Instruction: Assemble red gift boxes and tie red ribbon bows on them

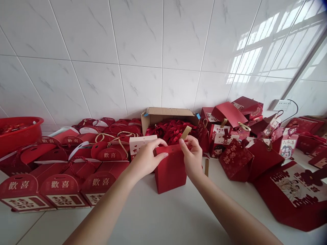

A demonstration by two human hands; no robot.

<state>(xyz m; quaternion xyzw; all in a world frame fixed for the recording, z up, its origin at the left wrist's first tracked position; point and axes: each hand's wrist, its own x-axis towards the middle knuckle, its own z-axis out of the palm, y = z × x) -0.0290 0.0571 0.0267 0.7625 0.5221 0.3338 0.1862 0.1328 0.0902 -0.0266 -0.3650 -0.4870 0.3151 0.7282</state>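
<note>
A plain red gift box point(170, 172) stands upright on the white table point(163, 217), with small holes near its top edge. My left hand point(150, 154) pinches the top left edge of this box between thumb and fingers. At its top right corner is my right hand point(191, 153), closed on a gold ribbon point(185, 132) that sticks up above the fingers. Another gold strip point(206, 167) lies on the table just right of my right wrist. Behind the box, a cardboard carton point(167, 111) holds a heap of dark red ribbons point(166, 131).
Rows of red boxes point(60, 183) with cord handles fill the left side, beside a red basin point(22, 136). Many red gift boxes point(236, 160) are piled at the right. A power strip point(281, 105) sits by the tiled wall point(140, 44).
</note>
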